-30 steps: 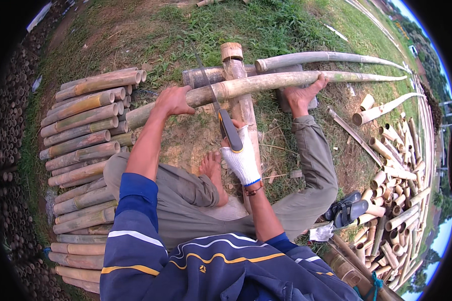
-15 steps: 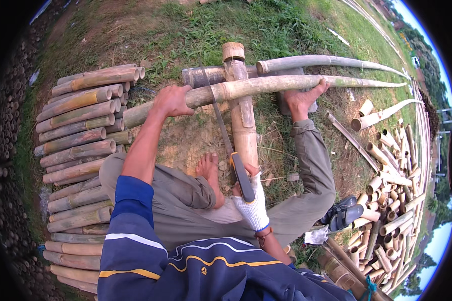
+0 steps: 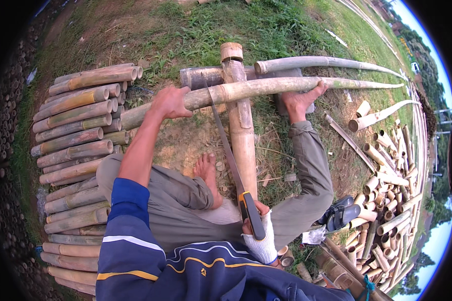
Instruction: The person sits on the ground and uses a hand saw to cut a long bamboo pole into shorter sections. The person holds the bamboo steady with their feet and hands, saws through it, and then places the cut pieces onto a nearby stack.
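Gripping the long bamboo pole with the bare left hand closed over it, the gloved right hand wraps the handsaw handle, blade laid across the pole just right of that hand, the pole apparently not yet cut through.

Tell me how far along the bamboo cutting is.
Done: cut pieces are stacked on the left and short offcuts are heaped on the right. In hand: the left hand steadies a long bamboo pole while the gloved right hand draws the saw across it. Left: this cut, and another long pole behind.
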Action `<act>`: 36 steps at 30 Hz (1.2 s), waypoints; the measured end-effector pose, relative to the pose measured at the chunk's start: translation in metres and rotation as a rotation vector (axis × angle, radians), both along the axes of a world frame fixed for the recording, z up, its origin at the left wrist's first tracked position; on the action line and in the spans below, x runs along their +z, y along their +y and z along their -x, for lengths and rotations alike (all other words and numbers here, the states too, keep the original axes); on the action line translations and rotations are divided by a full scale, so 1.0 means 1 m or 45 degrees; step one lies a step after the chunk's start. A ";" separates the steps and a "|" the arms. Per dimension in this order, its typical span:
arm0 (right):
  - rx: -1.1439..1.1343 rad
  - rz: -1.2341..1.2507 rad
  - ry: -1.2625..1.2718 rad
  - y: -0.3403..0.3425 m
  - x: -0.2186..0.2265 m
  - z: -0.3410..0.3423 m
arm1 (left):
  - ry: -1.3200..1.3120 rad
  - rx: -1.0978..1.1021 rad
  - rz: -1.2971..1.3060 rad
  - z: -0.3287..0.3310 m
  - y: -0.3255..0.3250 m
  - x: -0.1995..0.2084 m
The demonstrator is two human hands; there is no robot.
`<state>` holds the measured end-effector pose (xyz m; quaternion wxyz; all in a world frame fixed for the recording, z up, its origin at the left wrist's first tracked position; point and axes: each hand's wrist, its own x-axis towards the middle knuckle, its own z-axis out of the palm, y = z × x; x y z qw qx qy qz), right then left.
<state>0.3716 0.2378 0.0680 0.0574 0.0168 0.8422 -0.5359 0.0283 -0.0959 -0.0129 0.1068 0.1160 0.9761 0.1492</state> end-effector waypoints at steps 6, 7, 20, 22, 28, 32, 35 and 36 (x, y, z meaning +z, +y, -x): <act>0.018 0.154 0.282 -0.062 -0.079 0.178 | 0.047 0.025 0.035 0.001 0.010 0.009; -0.003 0.144 0.260 -0.078 -0.079 0.208 | 0.088 0.023 0.035 0.001 0.010 0.004; 0.056 -0.133 0.062 0.002 -0.020 0.015 | 0.011 -0.005 0.024 0.000 -0.004 -0.004; -0.021 -0.011 0.172 -0.015 -0.033 0.071 | 0.009 -0.106 -0.007 0.013 0.031 -0.003; 0.014 0.164 0.218 -0.090 -0.068 0.242 | 0.032 -0.007 0.028 0.002 0.009 0.003; 0.057 0.036 0.288 -0.045 -0.072 0.131 | 0.022 -0.013 0.049 0.012 -0.005 0.008; 0.041 -0.029 0.006 0.006 -0.029 0.007 | -0.009 -0.031 0.014 0.009 0.000 0.002; 0.047 -0.122 0.007 0.008 -0.016 -0.008 | -0.025 -0.030 0.017 0.008 -0.002 0.003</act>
